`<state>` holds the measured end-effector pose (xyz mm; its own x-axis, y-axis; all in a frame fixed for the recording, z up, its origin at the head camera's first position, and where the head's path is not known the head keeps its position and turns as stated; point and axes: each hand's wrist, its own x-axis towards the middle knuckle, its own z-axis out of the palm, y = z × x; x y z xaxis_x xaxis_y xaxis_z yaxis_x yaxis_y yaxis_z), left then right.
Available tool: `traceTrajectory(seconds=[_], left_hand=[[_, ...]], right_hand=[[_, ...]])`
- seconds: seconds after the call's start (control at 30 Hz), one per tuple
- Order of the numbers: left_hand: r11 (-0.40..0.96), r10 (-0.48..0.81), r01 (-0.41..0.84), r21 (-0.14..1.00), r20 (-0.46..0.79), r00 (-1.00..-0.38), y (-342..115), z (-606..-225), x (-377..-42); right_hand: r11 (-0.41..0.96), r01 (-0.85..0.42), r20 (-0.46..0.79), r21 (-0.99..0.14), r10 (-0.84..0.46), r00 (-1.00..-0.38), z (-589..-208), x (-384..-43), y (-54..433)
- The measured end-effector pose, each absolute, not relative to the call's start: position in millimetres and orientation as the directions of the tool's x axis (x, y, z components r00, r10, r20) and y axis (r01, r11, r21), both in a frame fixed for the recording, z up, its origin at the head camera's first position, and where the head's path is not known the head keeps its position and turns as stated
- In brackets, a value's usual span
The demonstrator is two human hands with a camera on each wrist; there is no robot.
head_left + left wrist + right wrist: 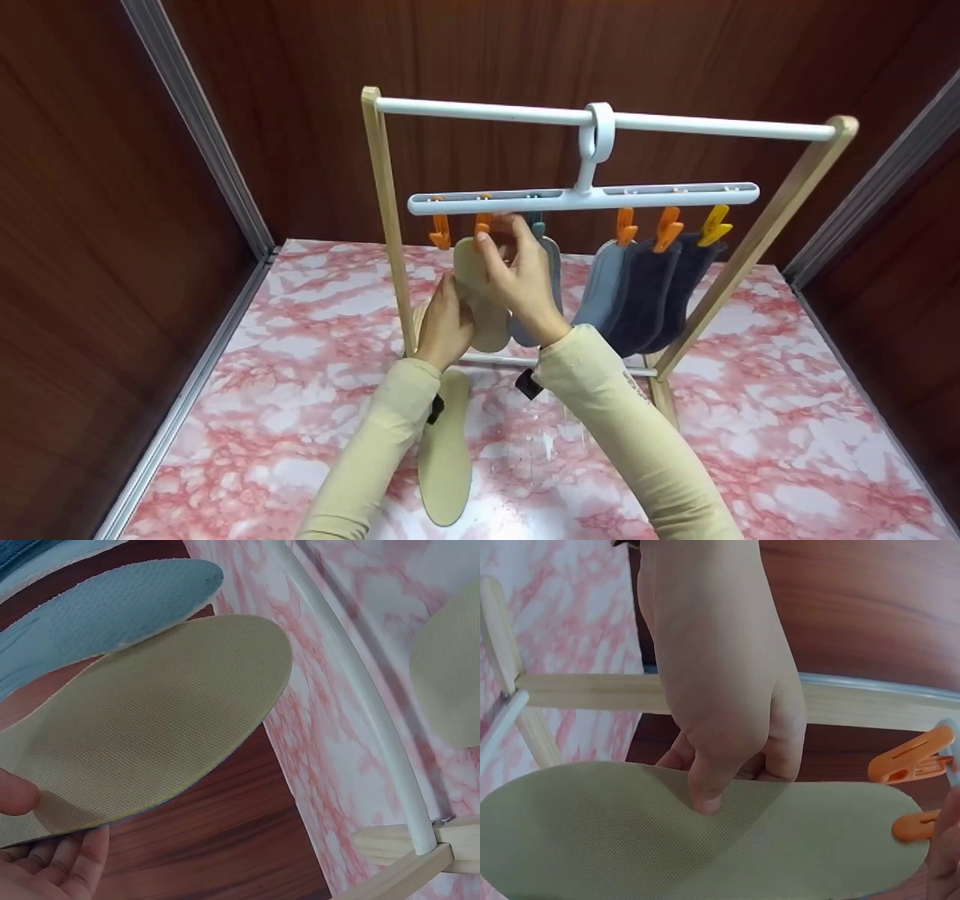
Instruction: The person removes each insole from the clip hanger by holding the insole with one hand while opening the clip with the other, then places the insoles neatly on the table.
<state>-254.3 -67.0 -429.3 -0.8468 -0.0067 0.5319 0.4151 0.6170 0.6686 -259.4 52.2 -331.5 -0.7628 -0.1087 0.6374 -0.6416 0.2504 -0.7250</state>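
A beige insole hangs upright from the rack, its top end at an orange clothespin. My left hand grips the insole by its side edge, the thumb lying on the mesh face in the left wrist view. Up at the clothespin, my right hand pinches it between thumb and fingers. In the right wrist view the clothespin's tip overlaps the insole's end, and only part of my right hand shows at the edge. A second beige insole lies on the table below, partly behind the left sleeve.
A white hanger bar hooks over the rack's white rail, between wooden posts. Another orange clothespin hangs free at the left. Light blue and dark insoles hang at the right. Brown panels surround the marbled table.
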Motion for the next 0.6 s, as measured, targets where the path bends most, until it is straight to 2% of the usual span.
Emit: traceTrajectory(seconds=[0.17, 0.6], left_hand=[[0.612, -0.008, 0.420, 0.670, 0.537, -0.844, -67.7, -431.0, -254.1], [0.631, 0.002, 0.423, 0.650, 0.544, -0.839, -68.4, -438.8, -248.5]], right_hand=[[0.247, -0.667, 0.662, -0.702, -0.116, -0.740, -333.0, -262.4, 50.6], [0.211, -0.610, 0.610, -0.764, -0.072, -0.789, -334.4, -264.5, 47.3]])
